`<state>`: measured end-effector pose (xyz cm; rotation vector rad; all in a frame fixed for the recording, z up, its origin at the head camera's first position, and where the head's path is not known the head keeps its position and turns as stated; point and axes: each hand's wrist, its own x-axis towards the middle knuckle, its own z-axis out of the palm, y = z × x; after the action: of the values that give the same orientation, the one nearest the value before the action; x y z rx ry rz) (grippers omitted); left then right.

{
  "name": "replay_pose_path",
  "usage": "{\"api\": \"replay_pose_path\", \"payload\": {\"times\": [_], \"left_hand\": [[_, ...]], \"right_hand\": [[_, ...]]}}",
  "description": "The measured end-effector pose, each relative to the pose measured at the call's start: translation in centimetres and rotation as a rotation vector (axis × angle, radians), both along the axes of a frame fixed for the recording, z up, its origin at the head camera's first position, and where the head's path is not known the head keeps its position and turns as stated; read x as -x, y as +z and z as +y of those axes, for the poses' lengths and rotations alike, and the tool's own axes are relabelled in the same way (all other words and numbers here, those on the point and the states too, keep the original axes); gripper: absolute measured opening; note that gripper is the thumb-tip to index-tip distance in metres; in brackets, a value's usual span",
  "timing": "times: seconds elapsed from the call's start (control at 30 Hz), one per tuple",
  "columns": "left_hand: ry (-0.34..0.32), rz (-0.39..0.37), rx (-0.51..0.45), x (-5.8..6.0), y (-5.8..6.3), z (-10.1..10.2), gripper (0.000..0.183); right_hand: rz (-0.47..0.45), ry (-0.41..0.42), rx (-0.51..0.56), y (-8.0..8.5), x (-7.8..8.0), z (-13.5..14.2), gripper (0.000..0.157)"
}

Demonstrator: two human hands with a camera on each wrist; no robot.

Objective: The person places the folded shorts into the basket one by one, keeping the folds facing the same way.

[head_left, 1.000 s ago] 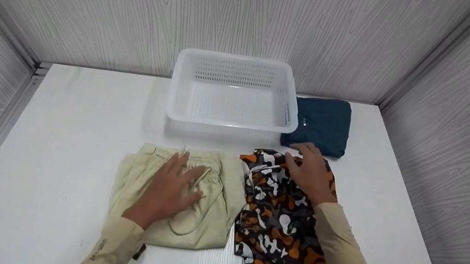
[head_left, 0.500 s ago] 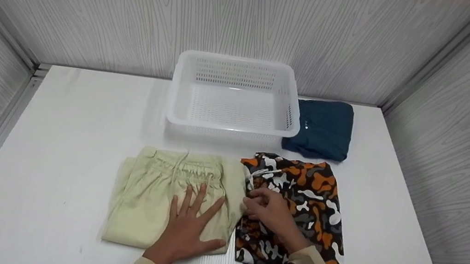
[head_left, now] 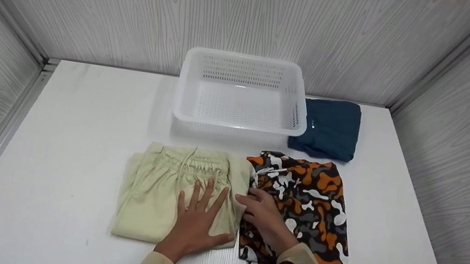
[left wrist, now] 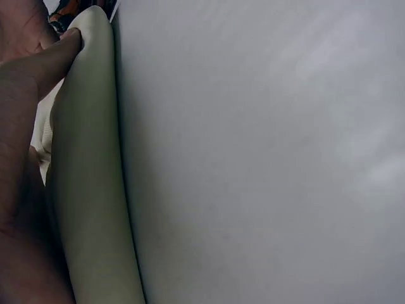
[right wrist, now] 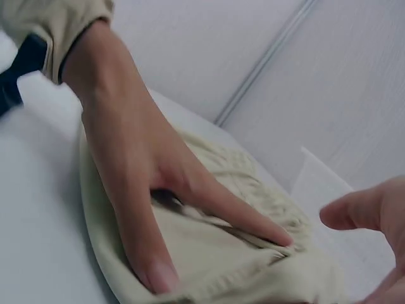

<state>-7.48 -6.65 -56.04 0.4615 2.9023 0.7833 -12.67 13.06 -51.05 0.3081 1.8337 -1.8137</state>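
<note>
Well in from the left edge of the surface (head_left: 67,163), the pale green garment (head_left: 152,203) should be light and limp, best held under both sides, left hand (head_left: 195,227) spread on it, right hand (head_left: 266,217) at its right side, pinch unclear

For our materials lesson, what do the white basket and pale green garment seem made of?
White basket: probably smooth plastic, slightly translucent, judging by its slotted walls and rounded rim. Pale green garment: matte cloth, shown by soft creases and gathered waistband; fibre unclear.
</note>
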Motion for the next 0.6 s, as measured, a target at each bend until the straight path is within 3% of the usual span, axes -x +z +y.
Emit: {"api": "replay_pose_path", "payload": {"times": [0.1, 0.27, 0.43, 0.6], "left_hand": [[0.012, 0.000, 0.003, 0.0, 0.1, 0.1, 0.110], [0.022, -0.006, 0.009, -0.1, -0.1, 0.3, 0.119], [0.017, -0.011, -0.015, 0.1, -0.1, 0.8, 0.123], [0.015, -0.004, -0.068, 0.5, -0.2, 1.2, 0.118]], "right_hand": [[-0.026, -0.067, 0.100, 0.1, -0.1, -1.0, 0.075], [-0.076, -0.105, 0.266, -0.3, 0.1, -1.7, 0.017], [-0.102, -0.092, 0.327, -0.8, 1.2, -2.3, 0.014], [-0.048, -0.040, 0.269, -0.5, 2.2, -3.4, 0.037]]}}
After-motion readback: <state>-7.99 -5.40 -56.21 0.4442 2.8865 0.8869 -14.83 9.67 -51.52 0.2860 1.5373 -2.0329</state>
